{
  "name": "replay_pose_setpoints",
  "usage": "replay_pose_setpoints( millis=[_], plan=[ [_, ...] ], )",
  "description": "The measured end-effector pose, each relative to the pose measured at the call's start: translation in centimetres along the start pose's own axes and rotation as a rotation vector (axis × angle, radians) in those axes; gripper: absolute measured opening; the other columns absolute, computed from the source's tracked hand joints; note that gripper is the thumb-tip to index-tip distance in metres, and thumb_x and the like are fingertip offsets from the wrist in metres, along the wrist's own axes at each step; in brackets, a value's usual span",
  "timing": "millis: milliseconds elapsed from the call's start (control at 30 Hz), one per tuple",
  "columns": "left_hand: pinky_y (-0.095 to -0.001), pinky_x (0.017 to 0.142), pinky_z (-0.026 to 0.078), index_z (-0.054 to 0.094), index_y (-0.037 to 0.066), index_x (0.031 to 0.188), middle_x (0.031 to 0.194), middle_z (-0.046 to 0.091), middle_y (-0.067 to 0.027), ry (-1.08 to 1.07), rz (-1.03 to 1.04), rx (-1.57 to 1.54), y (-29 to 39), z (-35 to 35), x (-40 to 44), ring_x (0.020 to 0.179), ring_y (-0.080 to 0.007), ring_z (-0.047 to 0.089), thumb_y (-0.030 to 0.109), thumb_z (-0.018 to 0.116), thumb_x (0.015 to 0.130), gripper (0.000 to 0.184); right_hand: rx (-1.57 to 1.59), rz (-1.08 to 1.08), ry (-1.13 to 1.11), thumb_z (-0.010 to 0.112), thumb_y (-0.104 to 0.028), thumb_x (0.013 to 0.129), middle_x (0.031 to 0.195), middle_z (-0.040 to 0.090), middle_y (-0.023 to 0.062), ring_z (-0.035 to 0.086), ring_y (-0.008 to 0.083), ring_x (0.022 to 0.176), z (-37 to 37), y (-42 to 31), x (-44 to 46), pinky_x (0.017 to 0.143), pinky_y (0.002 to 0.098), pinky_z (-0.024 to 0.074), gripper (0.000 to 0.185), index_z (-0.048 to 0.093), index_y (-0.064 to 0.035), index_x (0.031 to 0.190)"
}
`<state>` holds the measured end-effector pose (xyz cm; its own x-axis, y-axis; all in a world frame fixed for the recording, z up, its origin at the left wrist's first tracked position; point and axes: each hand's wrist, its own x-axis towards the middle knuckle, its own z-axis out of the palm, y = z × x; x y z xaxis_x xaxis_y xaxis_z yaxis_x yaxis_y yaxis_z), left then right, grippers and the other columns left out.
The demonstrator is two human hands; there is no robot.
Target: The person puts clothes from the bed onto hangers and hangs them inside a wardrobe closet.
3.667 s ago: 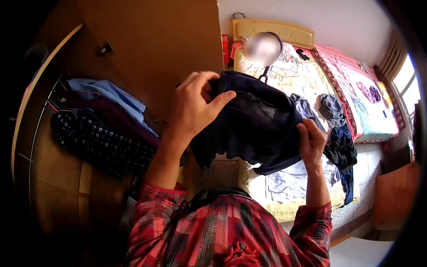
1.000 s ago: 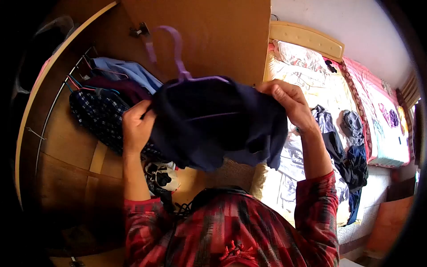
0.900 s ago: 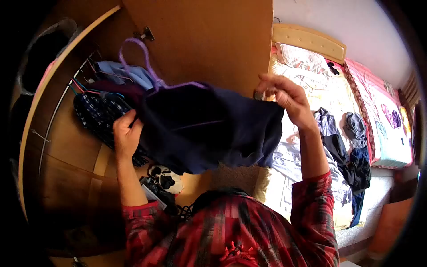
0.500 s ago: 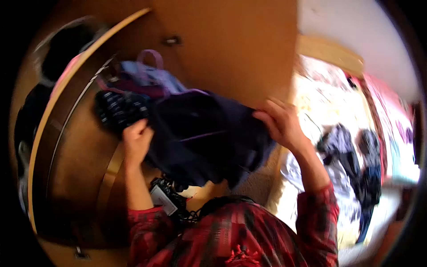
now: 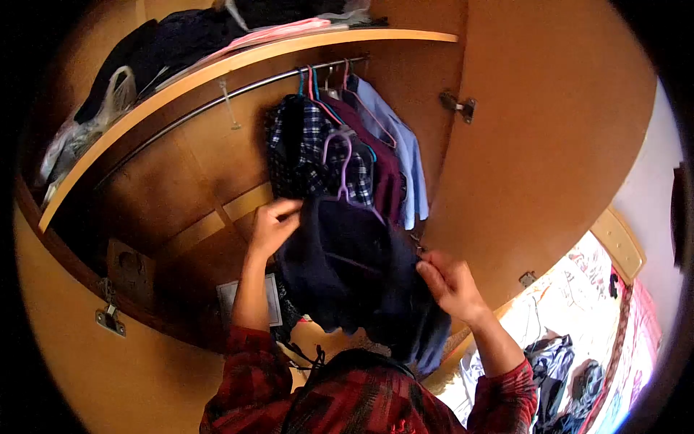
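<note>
A dark navy jacket (image 5: 354, 275) on a purple hanger (image 5: 345, 163) spreads out before me, its collar upward. My left hand (image 5: 275, 228) pinches the jacket at its left shoulder. At the opposite side, my right hand (image 5: 452, 286) grips the cloth with closed fingers. The hanger's hook stands free above the collar, in front of dark checked shirts (image 5: 303, 137). Behind these, a maroon garment (image 5: 387, 170) and a light blue shirt (image 5: 405, 148) hang from the wardrobe's metal rod (image 5: 253, 88).
A shelf (image 5: 289, 42) above the rod carries dark clothes and plastic bags. The wardrobe door (image 5: 549, 116) stands open at right. Beyond it, a bed (image 5: 517, 329) holds several clothes. A framed white panel (image 5: 273, 300) and cords lie low inside the wardrobe.
My view has swung up toward the rod and shelf. The jacket now hangs more upright between my hands, and its purple hanger shows plainly. Both hands still grip it.
</note>
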<state>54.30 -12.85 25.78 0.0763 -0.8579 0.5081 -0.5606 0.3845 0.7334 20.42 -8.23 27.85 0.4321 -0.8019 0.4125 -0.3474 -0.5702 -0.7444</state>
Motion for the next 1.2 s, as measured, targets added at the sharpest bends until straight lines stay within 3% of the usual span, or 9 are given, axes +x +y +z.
replay_pose_setpoints(
  millis=[67,100,200,267,333,433,533,967,1200],
  plan=[
    [-0.0307,0.086,0.045,0.062,0.001,0.107,0.105,0.065,-0.0095,0.225,0.146,0.054,-0.5,-0.7,1.0,0.092,-0.0194,0.060,0.008,0.064,0.078,0.031,0.035,-0.043,0.047,0.054,-0.013,0.088,0.070,0.053,0.0213,0.053,0.0315,0.061,2.0,-0.2,3.0,0.057,0.0363,0.0428,0.013,0.055,0.0004,0.086],
    [-0.0325,0.093,0.040,0.058,0.003,0.115,0.116,0.060,-0.0110,0.365,0.282,0.396,-0.4,-1.5,1.4,0.105,-0.0239,0.055,0.010,0.065,0.078,0.039,0.053,-0.059,0.084,0.054,-0.013,0.088,0.069,0.052,0.0216,0.053,0.0325,0.061,2.6,-0.8,4.7,0.058,0.0365,0.0429,0.014,0.055,0.0006,0.085],
    [-0.0340,0.092,0.040,0.060,0.008,0.114,0.113,0.058,-0.0099,0.504,0.103,0.205,-2.0,-1.4,1.8,0.107,-0.0255,0.052,0.011,0.066,0.076,0.038,0.064,-0.123,0.153,0.055,-0.014,0.087,0.070,0.053,0.0223,0.053,0.0355,0.062,4.5,-1.5,9.8,0.058,0.0378,0.0433,0.015,0.055,0.0010,0.084],
    [-0.0331,0.090,0.041,0.060,0.009,0.113,0.113,0.058,-0.0092,0.449,0.246,0.273,-2.2,-1.0,1.7,0.108,-0.0245,0.052,0.010,0.066,0.077,0.037,0.055,-0.211,0.187,0.056,-0.016,0.086,0.073,0.056,0.0241,0.055,0.0413,0.069,6.0,-1.0,13.3,0.061,0.0418,0.0441,0.017,0.056,0.0009,0.082],
    [-0.0372,0.095,0.039,0.062,0.010,0.109,0.113,0.058,-0.0110,0.478,0.225,0.219,-1.8,0.1,1.7,0.108,-0.0289,0.051,0.011,0.066,0.074,0.035,0.025,-0.189,0.182,0.053,-0.017,0.089,0.072,0.055,0.0187,0.055,0.0294,0.067,7.4,-1.2,16.3,0.064,0.0365,0.0435,0.020,0.057,0.0019,0.086],
    [-0.0377,0.096,0.037,0.062,0.009,0.108,0.113,0.057,-0.0116,0.482,0.194,0.198,-3.6,0.8,2.0,0.108,-0.0290,0.050,0.010,0.066,0.073,0.035,0.018,-0.152,0.231,0.054,-0.018,0.088,0.076,0.058,0.0210,0.057,0.0345,0.071,9.6,-1.0,20.9,0.067,0.0393,0.0444,0.021,0.059,0.0021,0.085],
    [-0.0350,0.085,0.045,0.063,0.010,0.106,0.112,0.057,-0.0109,0.415,0.184,0.147,-4.3,1.0,1.7,0.105,-0.0274,0.052,0.007,0.066,0.074,0.032,-0.028,-0.151,0.318,0.053,-0.025,0.086,0.083,0.061,0.0252,0.058,0.0429,0.083,12.5,0.0,25.1,0.073,0.0495,0.0461,0.026,0.060,-0.0013,0.083],
    [-0.0259,0.064,0.053,0.069,0.007,0.092,0.104,0.061,-0.0091,0.280,0.107,-0.036,-8.1,2.3,-0.1,0.091,-0.0193,0.060,0.002,0.065,0.077,0.016,-0.229,0.043,0.400,0.052,-0.028,0.087,0.083,0.062,0.0238,0.060,0.0421,0.083,15.3,3.8,27.9,0.074,0.0495,0.0469,0.025,0.060,-0.0042,0.088],
    [-0.0258,0.062,0.052,0.068,0.004,0.089,0.092,0.065,-0.0087,0.072,0.078,-0.158,-7.5,6.7,0.5,0.081,-0.0181,0.062,0.001,0.063,0.078,0.013,-0.477,-0.418,0.406,0.058,-0.020,0.081,0.099,0.059,0.0221,0.059,0.0378,0.090,12.6,6.5,23.7,0.074,0.0444,0.0496,0.036,0.055,0.0005,0.111]
  ],
)
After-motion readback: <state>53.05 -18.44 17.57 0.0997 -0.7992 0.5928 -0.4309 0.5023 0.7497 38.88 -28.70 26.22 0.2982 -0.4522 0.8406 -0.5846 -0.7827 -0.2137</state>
